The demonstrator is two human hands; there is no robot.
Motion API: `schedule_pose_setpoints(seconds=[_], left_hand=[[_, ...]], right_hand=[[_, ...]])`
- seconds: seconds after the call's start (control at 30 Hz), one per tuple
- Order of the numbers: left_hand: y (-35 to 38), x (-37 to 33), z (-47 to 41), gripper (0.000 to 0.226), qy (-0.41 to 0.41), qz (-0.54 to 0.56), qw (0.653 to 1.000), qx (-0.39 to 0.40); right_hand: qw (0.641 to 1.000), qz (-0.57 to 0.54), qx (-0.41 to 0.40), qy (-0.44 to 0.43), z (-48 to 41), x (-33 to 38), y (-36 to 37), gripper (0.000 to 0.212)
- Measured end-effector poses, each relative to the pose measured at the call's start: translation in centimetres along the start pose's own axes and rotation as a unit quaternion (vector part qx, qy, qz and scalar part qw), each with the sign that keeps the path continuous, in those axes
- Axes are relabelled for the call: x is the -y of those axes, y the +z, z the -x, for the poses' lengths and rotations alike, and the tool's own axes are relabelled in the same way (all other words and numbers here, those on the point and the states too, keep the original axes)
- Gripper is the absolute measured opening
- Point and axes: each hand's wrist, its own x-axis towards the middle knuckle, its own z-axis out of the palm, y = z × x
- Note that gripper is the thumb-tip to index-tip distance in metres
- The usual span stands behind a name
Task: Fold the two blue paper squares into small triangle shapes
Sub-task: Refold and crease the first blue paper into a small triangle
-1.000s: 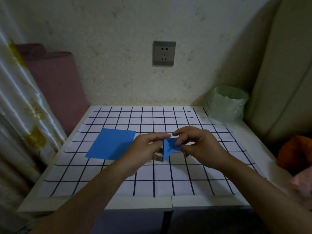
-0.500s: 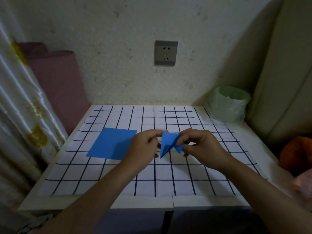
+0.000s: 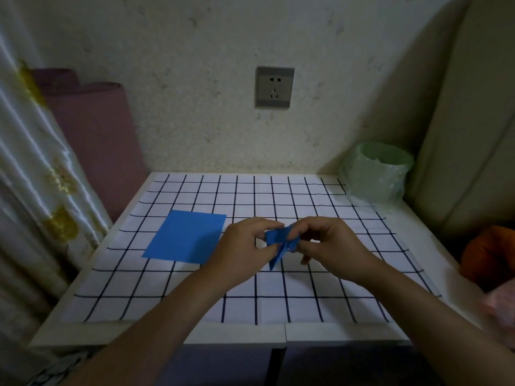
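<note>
Folded blue paper (image 3: pixel 280 242) between both hands

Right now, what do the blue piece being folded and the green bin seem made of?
The folded blue piece looks like thin matte paper: it shows sharp creases where the left hand and right hand pinch it. The green bin seems plastic under a thin, crinkled, glossy bag; dim light leaves that open.

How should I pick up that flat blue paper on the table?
Pinch a corner of the flat blue square, probably the near right one, coming from the right where the left hand is. It lies flat on the grid mat, so a corner lifts easier than the middle.
</note>
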Motion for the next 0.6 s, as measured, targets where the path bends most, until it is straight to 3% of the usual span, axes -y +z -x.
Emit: schedule_pose_setpoints(seconds=[0.2, 0.6], left_hand=[[-0.43, -0.29, -0.07, 0.046, -0.002, -0.004, 0.999, 0.05], [0.09, -0.41, 0.29, 0.052, -0.026, -0.019, 0.998, 0.045]], right_hand=[[0.997, -0.07, 0.0, 0.033, 0.03, 0.16, -0.09, 0.016], [0.993, -0.1, 0.018, 0.058, 0.04, 0.42, 0.23, 0.016]])
